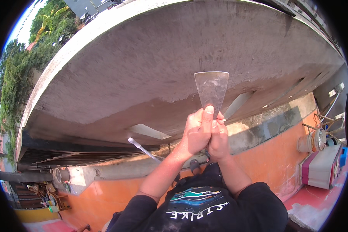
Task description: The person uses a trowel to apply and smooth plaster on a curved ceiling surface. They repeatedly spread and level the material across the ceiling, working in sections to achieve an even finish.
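A wide, flat putty knife (212, 88) points up and away from me, its flared metal blade in front of the grey plastered wall. Both my hands are closed together round its lower end. My left hand (196, 132) wraps it from the left, with a thumb lying along the base of the blade. My right hand (219, 142) presses against the left one, fingers curled on the same tool. The handle is hidden inside my grip. Whether the blade edge touches the wall (143, 62) I cannot tell; the wall is darker and damp-looking lower down.
A white-ended pole (141, 147) slants up left of my forearms. Rectangular openings (149, 131) pierce the wall low down. At right stand buckets (319, 140), a long pole (332, 104) and a pale box-like block (321, 167). Orange floor (116, 197) surrounds my sandalled foot (195, 166).
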Available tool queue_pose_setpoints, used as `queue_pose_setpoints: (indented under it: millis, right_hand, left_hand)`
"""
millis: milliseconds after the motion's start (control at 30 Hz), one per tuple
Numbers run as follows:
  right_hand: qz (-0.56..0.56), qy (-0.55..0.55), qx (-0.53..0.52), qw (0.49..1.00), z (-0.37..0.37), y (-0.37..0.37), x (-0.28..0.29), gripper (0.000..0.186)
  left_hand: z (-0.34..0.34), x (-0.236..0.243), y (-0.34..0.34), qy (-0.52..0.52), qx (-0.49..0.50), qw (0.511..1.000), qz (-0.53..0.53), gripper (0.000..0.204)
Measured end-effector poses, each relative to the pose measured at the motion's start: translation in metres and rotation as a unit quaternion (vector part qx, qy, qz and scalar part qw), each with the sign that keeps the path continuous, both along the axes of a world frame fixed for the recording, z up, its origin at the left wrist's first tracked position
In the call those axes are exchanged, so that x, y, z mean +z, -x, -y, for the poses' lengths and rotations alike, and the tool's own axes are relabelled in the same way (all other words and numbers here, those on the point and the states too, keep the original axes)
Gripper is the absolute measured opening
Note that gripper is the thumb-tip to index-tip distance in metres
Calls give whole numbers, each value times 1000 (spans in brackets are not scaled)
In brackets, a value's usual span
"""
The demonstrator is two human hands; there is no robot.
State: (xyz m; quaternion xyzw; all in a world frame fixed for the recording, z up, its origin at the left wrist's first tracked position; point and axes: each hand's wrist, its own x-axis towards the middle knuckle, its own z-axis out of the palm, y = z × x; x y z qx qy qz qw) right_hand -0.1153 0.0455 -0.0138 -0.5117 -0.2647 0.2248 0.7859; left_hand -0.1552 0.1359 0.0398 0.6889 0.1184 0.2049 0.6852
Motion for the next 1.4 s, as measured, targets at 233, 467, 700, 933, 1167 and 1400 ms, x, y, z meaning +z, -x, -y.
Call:
queue_pose_setpoints:
  millis: [233,467,700,933,1167,1400]
  right_hand:
    - [-146,85,13,985,23,23,-53,33]
    - [-97,93,9,991,15,16,-44,30]
    - [132,41,14,990,-22,-26,11,34]
    - [-103,33,21,994,20,19,-15,32]
    - [-115,93,24,989,25,20,-59,31]
    - [-90,80,-98,988,-7,31,-22,29]
  left_hand:
    - [18,-78,11,72,27,994,-77,49]
    - [9,-70,6,57,18,991,-122,51]
    - [-19,-1,-16,70,60,987,133,53]
    - [16,-45,8,57,0,995,-79,51]
    - [14,-86,16,102,13,987,-122,53]
    - [4,-53,15,101,10,985,-140,55]
